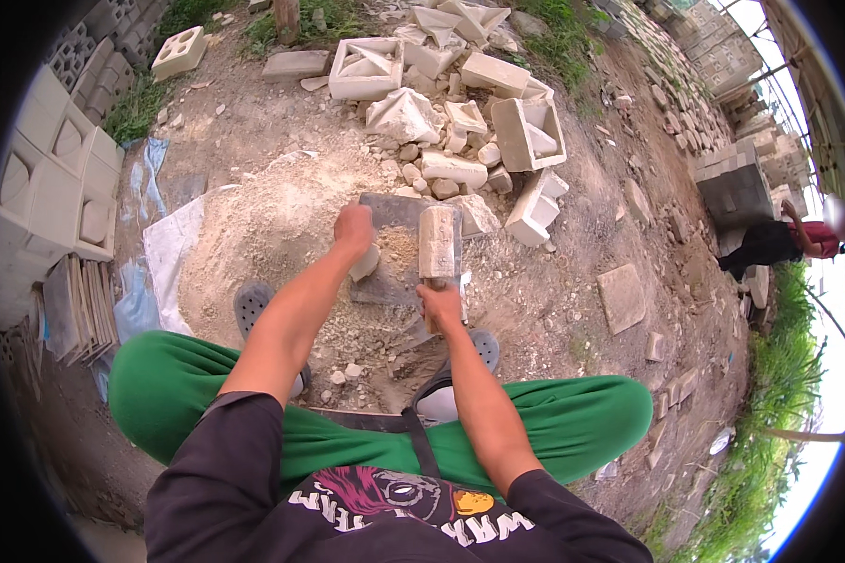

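Over one dark slab (pixel 396 212) — left fingers (pixel 362 246) clasp one stone (pixel 364 264), right fingers (pixel 428 297) one mallet (pixel 438 242).

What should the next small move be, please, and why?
Perhaps shift the block-headed tool in the right hand leftward over the pale crumbs: its head is at the right side of the dark slab, while they lie nearer the middle.

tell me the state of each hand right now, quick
Left hand: curled at a pale chunk; grip can't be told.
Right hand: closed, holding a mallet by its handle.
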A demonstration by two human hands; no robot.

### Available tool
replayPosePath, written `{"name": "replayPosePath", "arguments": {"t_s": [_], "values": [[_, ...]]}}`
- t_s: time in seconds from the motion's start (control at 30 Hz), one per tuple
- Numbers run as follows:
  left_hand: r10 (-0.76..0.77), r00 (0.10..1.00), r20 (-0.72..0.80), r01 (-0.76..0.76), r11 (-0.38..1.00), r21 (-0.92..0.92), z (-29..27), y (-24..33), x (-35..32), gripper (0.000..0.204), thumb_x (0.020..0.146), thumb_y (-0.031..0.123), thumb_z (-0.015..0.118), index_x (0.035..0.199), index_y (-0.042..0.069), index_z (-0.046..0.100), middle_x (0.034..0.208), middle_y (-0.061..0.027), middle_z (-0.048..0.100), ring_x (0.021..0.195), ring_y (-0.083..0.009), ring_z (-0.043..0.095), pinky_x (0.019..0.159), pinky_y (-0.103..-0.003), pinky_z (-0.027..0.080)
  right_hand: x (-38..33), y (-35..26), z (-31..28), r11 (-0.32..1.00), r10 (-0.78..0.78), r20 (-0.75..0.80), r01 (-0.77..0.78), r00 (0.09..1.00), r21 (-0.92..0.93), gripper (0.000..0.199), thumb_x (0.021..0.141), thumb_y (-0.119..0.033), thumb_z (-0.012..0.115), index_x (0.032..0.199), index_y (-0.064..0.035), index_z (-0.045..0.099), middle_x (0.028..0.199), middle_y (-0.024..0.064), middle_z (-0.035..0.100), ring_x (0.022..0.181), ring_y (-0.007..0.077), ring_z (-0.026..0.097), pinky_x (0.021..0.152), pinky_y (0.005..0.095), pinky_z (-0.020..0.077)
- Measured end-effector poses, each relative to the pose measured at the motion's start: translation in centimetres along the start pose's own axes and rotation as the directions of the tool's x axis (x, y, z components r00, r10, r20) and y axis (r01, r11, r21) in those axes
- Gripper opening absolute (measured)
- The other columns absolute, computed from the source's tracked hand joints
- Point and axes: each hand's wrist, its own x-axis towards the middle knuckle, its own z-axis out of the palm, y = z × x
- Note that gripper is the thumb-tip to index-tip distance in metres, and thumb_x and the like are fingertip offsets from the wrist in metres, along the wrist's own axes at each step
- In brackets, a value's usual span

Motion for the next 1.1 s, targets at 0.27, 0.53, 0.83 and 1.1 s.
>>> {"name": "replayPosePath", "arguments": {"t_s": [0.27, 0.53, 0.83, 1.1], "values": [[-0.037, 0.999, 0.012, 0.038, 0.997, -0.060, -1.0, 1.2, -1.2, 0.018, 0.086, 0.013, 0.064, 0.100, 0.005, 0.073, 0.124, -0.0183, 0.055, 0.115, -0.0387, 0.056, 0.094, -0.043, 0.054, 0.2, 0.0, 0.1, 0.996, 0.060, 0.085, -0.065, 0.995, 0.057, 0.038, 0.075, -0.023, 0.079, 0.093, 0.0069, 0.065, 0.076, 0.0126, 0.069, 0.052, 0.0196, 0.065, 0.048, 0.0340, 0.0527], [-0.029, 1.000, -0.004, 0.028, 0.996, -0.079, -0.4, 0.3, 0.0, 0.015, 0.079, 0.012, 0.069, 0.094, 0.008, 0.074, 0.115, -0.0185, 0.059, 0.110, -0.0382, 0.057, 0.094, -0.043, 0.052, 0.4, 1.0, 0.4, 0.994, -0.036, 0.072, 0.028, 0.997, 0.108, 0.034, 0.075, -0.022, 0.079, 0.092, 0.0043, 0.064, 0.068, 0.0095, 0.066, 0.049, 0.0192, 0.063, 0.046, 0.0345, 0.0508], [0.155, 0.988, -0.009, -0.154, 0.973, -0.172, -0.5, -1.4, -0.5, 0.020, 0.073, 0.013, 0.075, 0.092, 0.008, 0.075, 0.104, -0.0161, 0.063, 0.097, -0.0327, 0.064, 0.089, -0.041, 0.052, -0.3, -0.1, -0.2, 0.998, -0.018, 0.073, 0.014, 0.997, 0.060, 0.030, 0.075, -0.023, 0.077, 0.082, 0.0027, 0.064, 0.061, 0.0082, 0.063, 0.047, 0.0191, 0.062, 0.045, 0.0340, 0.0494], [0.056, 0.984, -0.170, -0.113, 0.931, -0.347, 0.8, -2.7, 0.4, 0.025, 0.078, 0.016, 0.072, 0.101, 0.007, 0.074, 0.103, -0.0169, 0.064, 0.097, -0.0342, 0.065, 0.090, -0.041, 0.053, -0.2, -0.2, 0.4, 0.993, -0.009, 0.075, 0.000, 0.997, 0.115, 0.027, 0.076, -0.020, 0.077, 0.082, 0.0029, 0.064, 0.061, 0.0081, 0.062, 0.046, 0.0184, 0.061, 0.043, 0.0332, 0.0480]]}}
